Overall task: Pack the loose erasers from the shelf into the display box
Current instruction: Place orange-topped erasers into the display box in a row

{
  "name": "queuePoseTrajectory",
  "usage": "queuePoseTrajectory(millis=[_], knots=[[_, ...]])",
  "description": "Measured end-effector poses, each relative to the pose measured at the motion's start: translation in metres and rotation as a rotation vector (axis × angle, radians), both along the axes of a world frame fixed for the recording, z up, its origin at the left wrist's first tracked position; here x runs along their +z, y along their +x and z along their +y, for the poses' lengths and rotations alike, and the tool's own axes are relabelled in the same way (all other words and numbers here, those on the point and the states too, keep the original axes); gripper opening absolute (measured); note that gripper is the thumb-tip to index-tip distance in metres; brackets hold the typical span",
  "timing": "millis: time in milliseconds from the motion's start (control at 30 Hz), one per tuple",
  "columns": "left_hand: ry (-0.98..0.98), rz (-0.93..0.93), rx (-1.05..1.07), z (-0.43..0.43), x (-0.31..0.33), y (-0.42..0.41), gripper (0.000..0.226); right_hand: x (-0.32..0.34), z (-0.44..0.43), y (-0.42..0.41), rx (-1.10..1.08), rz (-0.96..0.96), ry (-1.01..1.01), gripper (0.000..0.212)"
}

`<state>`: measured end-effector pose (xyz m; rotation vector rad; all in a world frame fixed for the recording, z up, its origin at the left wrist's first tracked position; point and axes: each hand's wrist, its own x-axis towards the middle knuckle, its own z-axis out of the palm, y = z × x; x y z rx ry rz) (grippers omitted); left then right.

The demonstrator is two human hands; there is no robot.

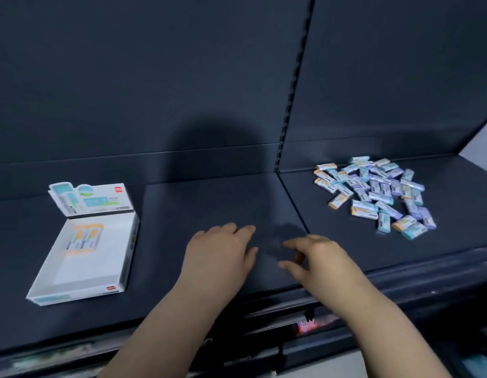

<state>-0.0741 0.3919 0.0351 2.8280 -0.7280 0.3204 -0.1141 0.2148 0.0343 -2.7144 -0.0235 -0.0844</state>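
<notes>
A white display box (pixel 57 266) lies open on the dark shelf at the left, its printed lid flap (pixel 92 199) standing up behind it. Two erasers with orange ends (pixel 84 237) lie flat at the back of the box. A loose pile of several wrapped erasers (pixel 378 192), teal, purple and orange, lies on the shelf at the right. My left hand (pixel 220 249) hovers over the middle of the shelf, fingers spread, holding nothing. My right hand (pixel 316 257) is beside it, fingers loosely curled and empty, well short of the pile.
The shelf (pixel 198 203) is dark grey with a dark back panel and a slotted upright post (pixel 291 85) between two bays. The shelf's front rail (pixel 400 274) runs under my forearms, with a red price tag (pixel 307 324) on it.
</notes>
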Motion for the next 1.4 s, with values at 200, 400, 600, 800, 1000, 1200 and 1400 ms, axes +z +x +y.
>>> queuePoseTrajectory(millis=[200,400,600,800,1000,1200,1400], knots=[[0.004,0.057,-0.025,-0.002,-0.014,-0.014,0.048,-0.009,-0.006,-0.016,-0.089,-0.003,0.012,0.041],[0.004,0.080,-0.049,-0.018,-0.027,-0.028,0.047,-0.025,-0.023,-0.033,-0.095,0.014,0.031,0.041],[0.012,0.050,-0.090,-0.073,-0.026,-0.016,0.046,-0.025,-0.081,-0.024,-0.101,-0.033,0.033,0.039],[-0.002,0.061,-0.049,-0.164,-0.033,-0.001,0.046,-0.023,-0.174,0.001,-0.063,0.001,0.045,0.038],[-0.008,0.110,-0.043,-0.268,-0.034,0.008,0.045,-0.023,-0.284,0.022,-0.126,0.029,-0.011,0.029],[-0.099,0.110,-0.017,-0.323,-0.044,0.011,0.018,-0.029,-0.338,0.045,-0.005,0.083,-0.053,0.025],[0.000,0.229,0.034,-0.339,-0.044,0.012,0.031,-0.037,-0.350,0.065,0.115,0.125,-0.002,0.031]])
